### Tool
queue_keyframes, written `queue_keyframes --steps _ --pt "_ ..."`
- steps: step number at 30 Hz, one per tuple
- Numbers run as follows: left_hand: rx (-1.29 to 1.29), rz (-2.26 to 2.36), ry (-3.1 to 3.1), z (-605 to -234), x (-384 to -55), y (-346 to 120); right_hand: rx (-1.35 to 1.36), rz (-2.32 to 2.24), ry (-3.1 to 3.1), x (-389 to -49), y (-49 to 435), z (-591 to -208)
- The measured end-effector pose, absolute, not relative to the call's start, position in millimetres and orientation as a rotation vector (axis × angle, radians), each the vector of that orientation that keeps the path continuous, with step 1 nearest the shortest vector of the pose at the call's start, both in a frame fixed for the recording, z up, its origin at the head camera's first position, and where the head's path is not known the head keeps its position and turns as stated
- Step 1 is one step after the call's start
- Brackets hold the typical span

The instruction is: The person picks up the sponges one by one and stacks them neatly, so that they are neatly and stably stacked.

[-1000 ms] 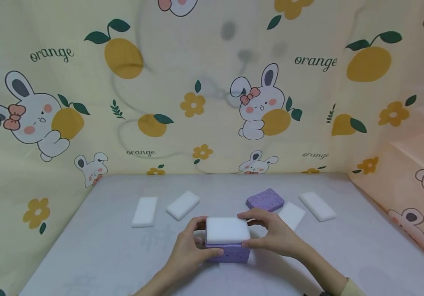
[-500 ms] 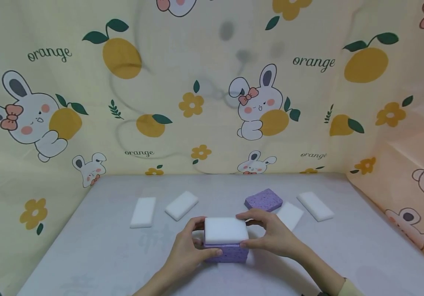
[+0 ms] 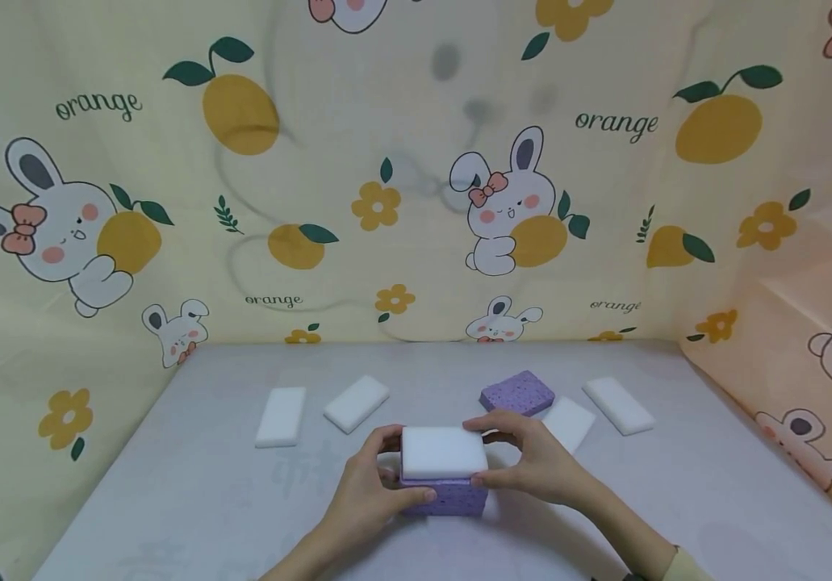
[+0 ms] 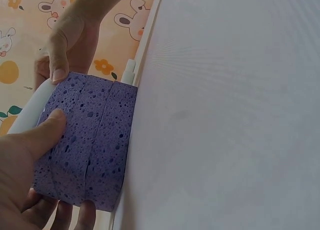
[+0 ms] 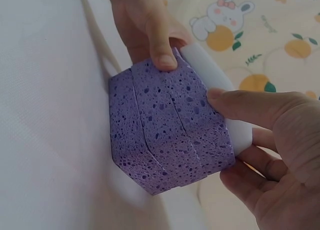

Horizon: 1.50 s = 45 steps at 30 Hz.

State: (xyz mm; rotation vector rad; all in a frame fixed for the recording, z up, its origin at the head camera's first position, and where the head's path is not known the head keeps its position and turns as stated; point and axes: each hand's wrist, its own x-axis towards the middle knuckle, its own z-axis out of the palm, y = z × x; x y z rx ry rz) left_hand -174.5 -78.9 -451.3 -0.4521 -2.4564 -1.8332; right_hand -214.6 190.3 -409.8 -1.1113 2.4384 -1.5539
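In the head view, a stack of three purple sponges (image 3: 453, 499) stands on the table with a white sponge (image 3: 445, 452) flat on top. My left hand (image 3: 363, 486) grips the stack's left end, thumb across the front purple face and fingers round the back. At the right end, my right hand (image 3: 545, 464) holds the upper part of the stack, its thumb at the seam between white and purple. Both wrist views show the purple layers lined up closely, with thin seams between them. The left wrist view shows the purple faces (image 4: 95, 135); the right wrist view shows the white sponge's edge (image 5: 212, 72).
Behind the hands lie a loose purple sponge (image 3: 517, 393) and, overlapping it in this view, a white sponge (image 3: 570, 424). Another white sponge (image 3: 618, 405) lies farther right. Two more white sponges (image 3: 281, 416) lie on the left. A printed cloth (image 3: 416, 121) surrounds the grey table (image 3: 205, 484).
The head view has shifted very slightly. Both hands keep their hold on the stack, and the sponges stay where they were.
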Motion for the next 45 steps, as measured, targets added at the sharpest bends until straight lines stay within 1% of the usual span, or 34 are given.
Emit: queue_keyframes --steps 6,14,23,36,40,45 --pt "-0.468 -1.847 -2.461 -451 -175 -78 -1.119 -1.546 2.439 -214 193 -410" --pt "-0.477 -1.797 -2.487 -450 -175 -80 -1.202 -1.549 2.434 -217 193 -412" --pt "-0.491 -1.809 -2.474 -450 -174 -81 -1.157 -1.563 2.415 -217 191 -414" --pt "-0.505 -1.813 -2.47 -449 -177 -81 -1.171 -1.559 2.429 -218 192 -412" --pt "-0.557 -1.768 -2.502 -449 -178 -87 -1.186 -1.576 2.407 -218 192 -413" --pt "-0.634 -1.692 -2.522 -446 -179 -105 -1.171 -1.576 2.404 -218 191 -414"
